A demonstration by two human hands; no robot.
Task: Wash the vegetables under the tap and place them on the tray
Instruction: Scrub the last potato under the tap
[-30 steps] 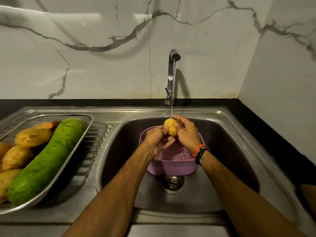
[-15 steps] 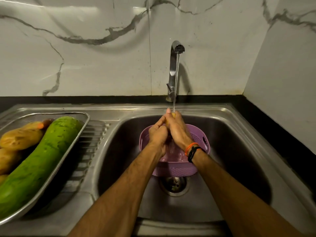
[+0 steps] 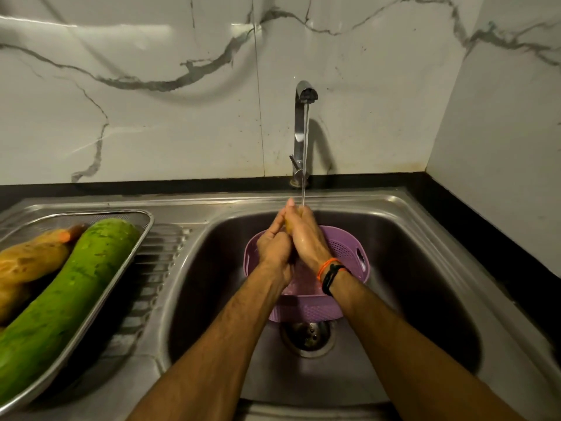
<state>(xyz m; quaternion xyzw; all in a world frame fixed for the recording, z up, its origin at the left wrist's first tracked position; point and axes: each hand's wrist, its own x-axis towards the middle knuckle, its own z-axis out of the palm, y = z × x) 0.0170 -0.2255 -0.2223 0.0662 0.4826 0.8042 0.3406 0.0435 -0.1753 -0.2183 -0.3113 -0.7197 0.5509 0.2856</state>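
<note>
Nearest the camera, two bare forearms reach forward over the front rim of the steel sink (image 3: 403, 214). Below them sits the round drain (image 3: 306, 337), and just beyond it a purple perforated basket (image 3: 349, 253) stands in the basin. Above the basket the hands are pressed together: the left hand (image 3: 273, 247) and the right hand (image 3: 306, 238) are both curled round a small yellowish vegetable (image 3: 288, 227), of which only a sliver shows between the fingers (what kind it is cannot be told from here). The right wrist wears an orange band and a black band (image 3: 331, 273). A thin stream of water (image 3: 305, 153) falls onto the top of the clasped hands from the chrome tap (image 3: 300, 129), which rises at the back edge of the sink before the veined marble wall. On the draining board to the left, well apart from the hands, lies a metal tray (image 3: 138, 235) holding a long green gourd (image 3: 60, 293) and brownish-yellow vegetables (image 3: 30, 262) beside it
</note>
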